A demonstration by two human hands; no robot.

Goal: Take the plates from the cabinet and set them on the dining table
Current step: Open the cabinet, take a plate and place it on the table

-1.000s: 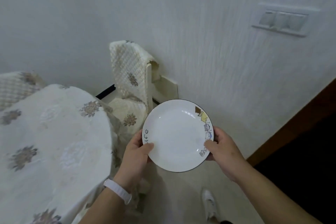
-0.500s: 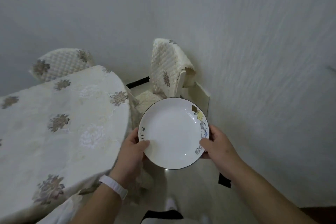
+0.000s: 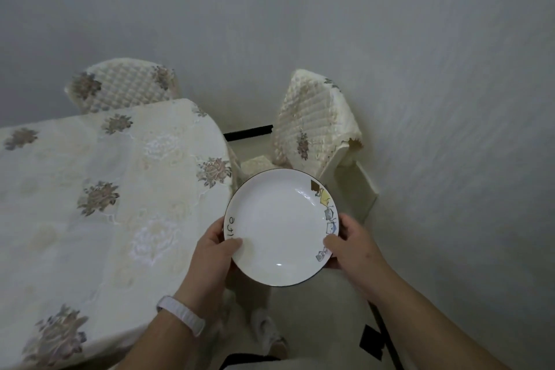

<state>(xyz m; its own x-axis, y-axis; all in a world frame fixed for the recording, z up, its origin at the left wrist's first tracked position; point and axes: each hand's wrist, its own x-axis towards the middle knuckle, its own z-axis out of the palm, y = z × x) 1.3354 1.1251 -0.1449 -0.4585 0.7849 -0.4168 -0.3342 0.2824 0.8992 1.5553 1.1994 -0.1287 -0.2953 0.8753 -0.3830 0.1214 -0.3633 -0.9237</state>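
One plate (image 3: 280, 227) is clearly out of the cabinet, held in the air just past the right edge of the dining table (image 3: 90, 189), not yet over it. The left hand (image 3: 213, 252) grips its left rim, thumb on top, fingers tucked beneath; the right hand (image 3: 351, 246) clasps the opposite rim the same way. I'd say the setting down is what's left. The cabinet is out of sight, so whether more plates wait there I cannot tell.

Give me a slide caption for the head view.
Left hand and right hand hold a white plate beside the cloth-covered dining table.
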